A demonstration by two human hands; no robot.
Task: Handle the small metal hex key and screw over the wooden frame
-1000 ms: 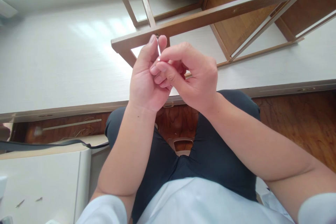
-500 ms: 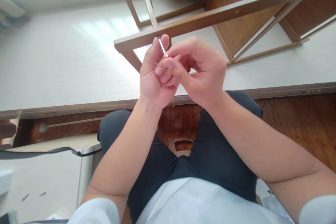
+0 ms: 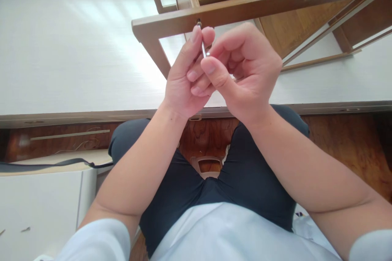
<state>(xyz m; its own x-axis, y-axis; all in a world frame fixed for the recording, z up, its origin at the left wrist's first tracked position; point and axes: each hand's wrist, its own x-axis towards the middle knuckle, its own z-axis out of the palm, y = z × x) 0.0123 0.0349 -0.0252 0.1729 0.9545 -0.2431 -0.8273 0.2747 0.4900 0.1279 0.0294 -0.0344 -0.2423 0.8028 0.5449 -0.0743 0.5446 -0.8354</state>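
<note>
A thin metal hex key (image 3: 203,48) with a short bent end points from my hands up to the wooden frame (image 3: 245,8). Its far tip meets a small metal bolt (image 3: 199,22) at a hole in the frame's near bar. My left hand (image 3: 190,73) pinches the shaft between thumb and forefinger just below that bolt, the other fingers curled under. At the bent end, my right hand (image 3: 245,69) has its thumb and forefinger closed about the key; the exact contact is partly hidden.
The frame rests on a pale tabletop (image 3: 76,65) and stretches off to the right, with wooden panels (image 3: 294,20) behind. On a white cabinet (image 3: 45,195) at lower left lie small metal pieces (image 3: 25,228) and a dark strap (image 3: 45,165).
Both hands and the hex key have moved up and slightly right in view, the key's tip now at the bolt hole. The right thumb and forefinger have spread a little.
</note>
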